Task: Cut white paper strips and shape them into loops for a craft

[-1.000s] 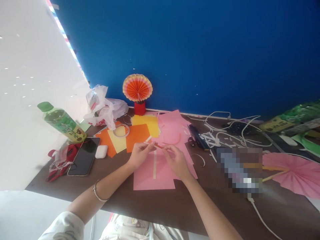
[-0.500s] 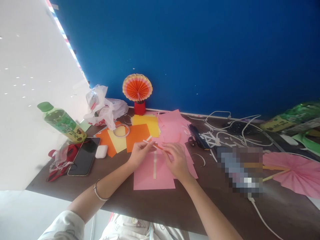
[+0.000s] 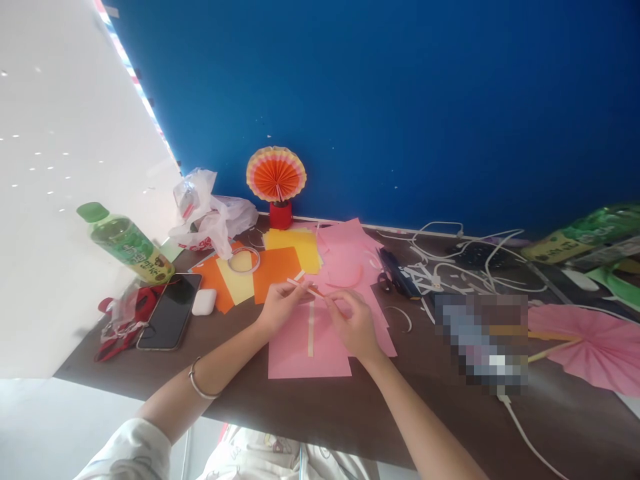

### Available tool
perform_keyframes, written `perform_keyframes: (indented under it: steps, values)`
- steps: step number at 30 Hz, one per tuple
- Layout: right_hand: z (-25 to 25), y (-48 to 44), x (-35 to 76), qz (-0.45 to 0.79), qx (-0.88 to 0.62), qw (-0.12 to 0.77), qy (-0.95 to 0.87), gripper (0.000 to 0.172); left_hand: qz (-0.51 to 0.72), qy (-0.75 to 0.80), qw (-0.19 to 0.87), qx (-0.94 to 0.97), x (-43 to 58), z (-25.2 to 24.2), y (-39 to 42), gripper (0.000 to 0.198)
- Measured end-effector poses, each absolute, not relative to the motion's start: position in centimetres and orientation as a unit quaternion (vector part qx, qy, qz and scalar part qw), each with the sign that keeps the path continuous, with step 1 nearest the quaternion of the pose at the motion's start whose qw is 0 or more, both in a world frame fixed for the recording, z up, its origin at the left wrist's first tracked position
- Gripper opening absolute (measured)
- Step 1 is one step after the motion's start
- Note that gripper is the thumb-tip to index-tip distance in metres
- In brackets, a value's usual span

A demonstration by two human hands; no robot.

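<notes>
A narrow orange-and-white strip [image 3: 316,293] spans the gap between my two hands, above a pink paper sheet [image 3: 290,357]. My left hand [image 3: 281,308] is closed, pinching the strip between thumb and fingers, with a pale end poking out past them. At the strip's other end, my right hand [image 3: 356,327] has its thumb and forefinger pinched together. A pale cream strip [image 3: 311,337] lies lengthwise on the pink sheet below the hands. Behind my left hand lie orange paper [image 3: 273,263] and yellow paper [image 3: 303,248]. More pink paper [image 3: 345,243] spreads behind my right hand.
A tape roll [image 3: 244,260], earbud case [image 3: 204,302], phone [image 3: 170,313] and green bottle [image 3: 127,243] stand or lie left. A folded paper fan [image 3: 277,175] rises at the back. Scissors [image 3: 385,282], cables [image 3: 493,257] and a pink pleated fan [image 3: 595,347] are right.
My right fingers have curled in closer on the strip's end, and a curved pink-orange sliver on the paper behind shows more. My left hand keeps its grip almost unmoved.
</notes>
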State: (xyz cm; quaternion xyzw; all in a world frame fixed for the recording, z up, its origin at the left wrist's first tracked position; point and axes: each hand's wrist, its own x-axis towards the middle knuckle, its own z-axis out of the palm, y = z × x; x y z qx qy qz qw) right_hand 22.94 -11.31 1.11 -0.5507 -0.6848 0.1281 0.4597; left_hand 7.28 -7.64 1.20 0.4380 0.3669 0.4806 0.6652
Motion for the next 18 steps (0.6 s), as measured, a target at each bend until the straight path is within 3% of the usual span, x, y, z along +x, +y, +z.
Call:
perform_keyframes:
  steps: [7, 11, 18]
  values:
    - [0.92, -11.07, 23.19, 0.082, -0.530, 0.461, -0.707, 0.008, 0.472, 0.379, 0.668, 0.432, 7.27, 1.15, -7.65, 0.035]
    - [0.95, -11.10, 23.52, 0.000, -0.481, 0.413, -0.773, 0.012, 0.471, 0.396, 0.662, 0.427, 7.31, 1.09, -7.55, 0.036]
    - [1.35, -11.31, 23.36, -0.008, -0.444, 0.375, -0.814, 0.021, 0.458, 0.408, 0.644, 0.457, 7.05, 1.21, -7.45, 0.036]
